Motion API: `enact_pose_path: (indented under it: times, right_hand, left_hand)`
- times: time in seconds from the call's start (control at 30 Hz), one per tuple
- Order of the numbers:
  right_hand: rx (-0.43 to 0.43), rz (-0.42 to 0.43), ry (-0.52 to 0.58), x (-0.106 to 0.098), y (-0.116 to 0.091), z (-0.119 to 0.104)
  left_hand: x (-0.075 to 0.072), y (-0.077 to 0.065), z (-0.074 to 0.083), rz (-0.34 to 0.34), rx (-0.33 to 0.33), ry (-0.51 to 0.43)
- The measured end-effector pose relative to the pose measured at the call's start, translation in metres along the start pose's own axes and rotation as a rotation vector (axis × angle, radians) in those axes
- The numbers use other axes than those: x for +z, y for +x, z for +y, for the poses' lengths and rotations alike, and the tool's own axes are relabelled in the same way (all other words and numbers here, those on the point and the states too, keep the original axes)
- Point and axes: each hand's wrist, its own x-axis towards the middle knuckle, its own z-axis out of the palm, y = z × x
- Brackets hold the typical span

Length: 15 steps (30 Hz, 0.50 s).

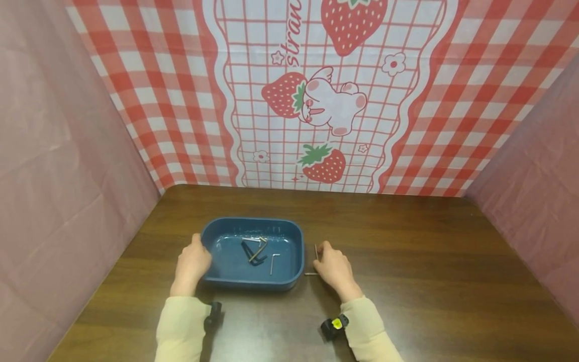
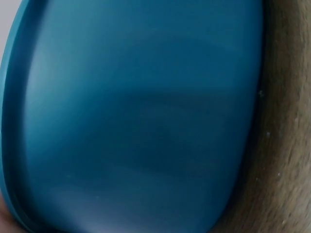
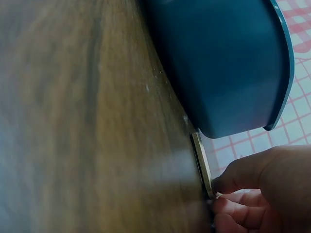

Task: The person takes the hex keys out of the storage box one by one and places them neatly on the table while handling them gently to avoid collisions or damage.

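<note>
The brown wooden table [image 1: 407, 241] in front of me looks shiny, so the blue tray [image 1: 253, 285] on it might slide if it gets a push. The left hand [image 1: 192, 261] grips the tray's left end by the rim; a hard tug could tip it. The right hand [image 1: 334, 266] pinches a gold-coloured hex key [image 3: 203, 162] just outside the tray's right side. I can't tell if the key lies flat. It's thin, so it could slip from a weak pinch, or its bent end could bump the tray wall. Inside, black hex keys [image 1: 246, 248] lie crossed and might tangle. The small silver hex key [image 1: 272, 264] could skid if the tray gets knocked.
</note>
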Motion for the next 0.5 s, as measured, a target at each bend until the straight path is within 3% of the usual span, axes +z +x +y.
enact_pose_path:
  times: [0.13,0.3,0.5]
  right_hand:
    - [-0.02,0.047,-0.008,-0.002,-0.001,-0.001]
    - [-0.072,0.171,-0.046,-0.008,0.001,-0.005]
    - [-0.166,0.252,0.022,-0.019,0.005,-0.019]
  left_hand:
    - [0.0,-0.001,0.0,-0.006,-0.005,-0.003]
    - [-0.002,-0.002,0.001,0.003,0.008,0.003]
    - [-0.002,-0.001,0.001,0.001,0.001,0.0]
